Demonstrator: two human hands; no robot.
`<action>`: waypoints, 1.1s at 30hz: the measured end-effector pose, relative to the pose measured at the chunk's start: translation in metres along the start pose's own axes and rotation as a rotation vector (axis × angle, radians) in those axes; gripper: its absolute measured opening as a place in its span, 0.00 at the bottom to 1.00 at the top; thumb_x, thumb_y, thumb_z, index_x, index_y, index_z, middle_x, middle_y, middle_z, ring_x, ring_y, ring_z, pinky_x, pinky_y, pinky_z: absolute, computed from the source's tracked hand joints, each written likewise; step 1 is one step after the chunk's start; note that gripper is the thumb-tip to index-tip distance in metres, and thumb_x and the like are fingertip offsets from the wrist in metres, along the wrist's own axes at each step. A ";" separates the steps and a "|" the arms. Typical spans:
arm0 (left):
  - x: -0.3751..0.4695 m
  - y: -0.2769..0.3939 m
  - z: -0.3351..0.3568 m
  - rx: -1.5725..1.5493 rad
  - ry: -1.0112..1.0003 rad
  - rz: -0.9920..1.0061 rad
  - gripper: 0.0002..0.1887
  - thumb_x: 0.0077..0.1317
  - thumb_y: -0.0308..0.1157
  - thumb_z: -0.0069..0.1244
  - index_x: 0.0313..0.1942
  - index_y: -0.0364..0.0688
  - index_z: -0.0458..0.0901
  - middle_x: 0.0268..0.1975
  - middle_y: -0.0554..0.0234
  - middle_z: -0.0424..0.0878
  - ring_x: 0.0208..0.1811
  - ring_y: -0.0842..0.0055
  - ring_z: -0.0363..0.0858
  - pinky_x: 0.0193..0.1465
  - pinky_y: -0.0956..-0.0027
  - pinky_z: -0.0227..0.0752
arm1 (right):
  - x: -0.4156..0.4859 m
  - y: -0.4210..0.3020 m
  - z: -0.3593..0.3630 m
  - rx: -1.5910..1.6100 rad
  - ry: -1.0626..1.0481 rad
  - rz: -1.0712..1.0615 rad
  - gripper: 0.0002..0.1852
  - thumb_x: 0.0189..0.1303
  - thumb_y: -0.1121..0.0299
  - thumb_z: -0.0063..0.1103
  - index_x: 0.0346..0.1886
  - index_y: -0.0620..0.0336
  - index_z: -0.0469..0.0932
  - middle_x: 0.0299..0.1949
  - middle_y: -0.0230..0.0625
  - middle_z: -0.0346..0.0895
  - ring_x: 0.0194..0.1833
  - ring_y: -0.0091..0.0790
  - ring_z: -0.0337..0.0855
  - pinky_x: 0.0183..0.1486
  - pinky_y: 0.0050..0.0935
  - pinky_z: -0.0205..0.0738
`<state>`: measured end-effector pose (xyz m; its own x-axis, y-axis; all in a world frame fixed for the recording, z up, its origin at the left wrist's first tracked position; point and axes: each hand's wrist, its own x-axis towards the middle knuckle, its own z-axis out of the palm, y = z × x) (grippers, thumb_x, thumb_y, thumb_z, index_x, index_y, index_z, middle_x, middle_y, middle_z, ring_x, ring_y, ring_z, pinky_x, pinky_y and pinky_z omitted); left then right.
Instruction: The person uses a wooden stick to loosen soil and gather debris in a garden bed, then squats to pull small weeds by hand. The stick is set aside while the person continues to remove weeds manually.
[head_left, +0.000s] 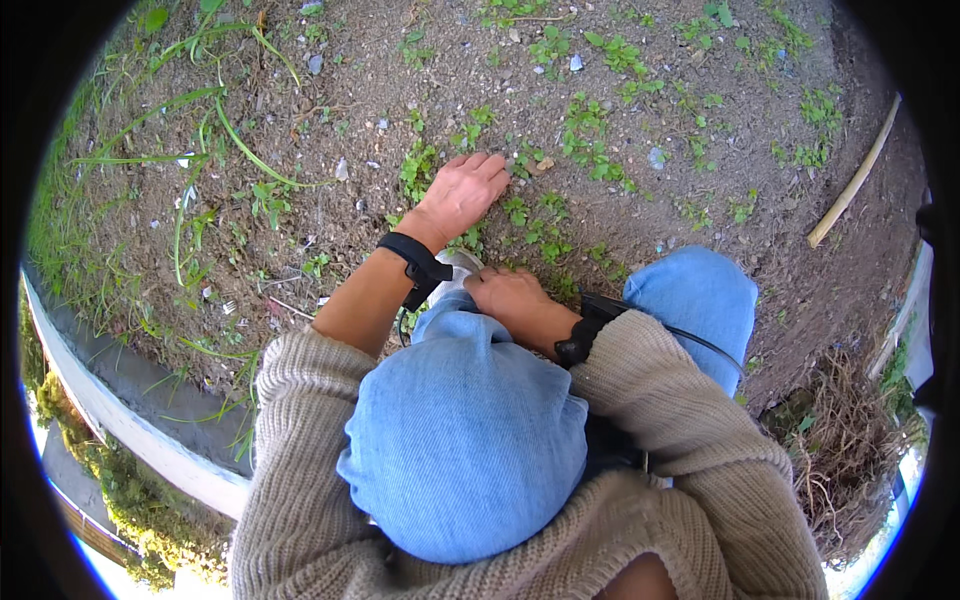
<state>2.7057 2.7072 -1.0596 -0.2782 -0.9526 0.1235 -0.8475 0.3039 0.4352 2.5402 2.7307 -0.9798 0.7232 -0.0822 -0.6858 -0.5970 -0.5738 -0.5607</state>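
My left hand (466, 193) rests low over the soil, palm down, beside a clump of small green weeds (418, 171); its fingertips point toward a tan stone (544, 163). Whether anything is under the fingers is hidden. My right hand (508, 298) is nearer to me, by the toe of a light shoe (457, 271) and the denim-clad leg; its fingers are mostly hidden, so its hold cannot be told. Low leafy weeds (553, 251) grow just beyond it. Both wrists wear black bands, and a cable runs from the right one across the denim knee (694, 300).
A pale stick (855, 176) lies on the soil at the right. Dry roots (840, 450) are heaped at the lower right. Long grass blades (199, 157) stand at the left, beside a low white-edged wall (150, 420). Pale fragments dot the ground.
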 end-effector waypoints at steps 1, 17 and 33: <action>0.000 0.001 0.000 0.000 0.015 -0.007 0.04 0.58 0.31 0.50 0.34 0.45 0.79 0.42 0.65 0.77 0.47 0.71 0.79 0.48 0.67 0.76 | 0.001 0.000 -0.003 -0.013 0.085 0.045 0.14 0.63 0.65 0.52 0.47 0.62 0.77 0.48 0.50 0.80 0.52 0.53 0.82 0.55 0.51 0.75; -0.018 0.000 -0.024 -0.963 0.653 -0.971 0.05 0.71 0.22 0.42 0.42 0.37 0.76 0.34 0.62 0.81 0.32 0.81 0.80 0.35 0.73 0.73 | 0.011 0.083 0.010 0.330 0.940 0.733 0.24 0.56 0.81 0.55 0.56 0.48 0.77 0.52 0.45 0.73 0.49 0.57 0.77 0.49 0.50 0.74; -0.028 0.024 -0.011 -0.987 0.513 -0.978 0.05 0.72 0.23 0.44 0.45 0.38 0.77 0.37 0.67 0.81 0.33 0.84 0.78 0.35 0.76 0.71 | -0.004 0.100 -0.021 0.316 0.480 0.742 0.19 0.63 0.67 0.52 0.57 0.59 0.77 0.33 0.52 0.85 0.39 0.55 0.86 0.43 0.53 0.76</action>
<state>2.6980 2.7409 -1.0430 0.5732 -0.7331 -0.3662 0.1012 -0.3801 0.9194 2.4852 2.6565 -1.0233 0.1436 -0.7065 -0.6930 -0.9787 0.0022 -0.2051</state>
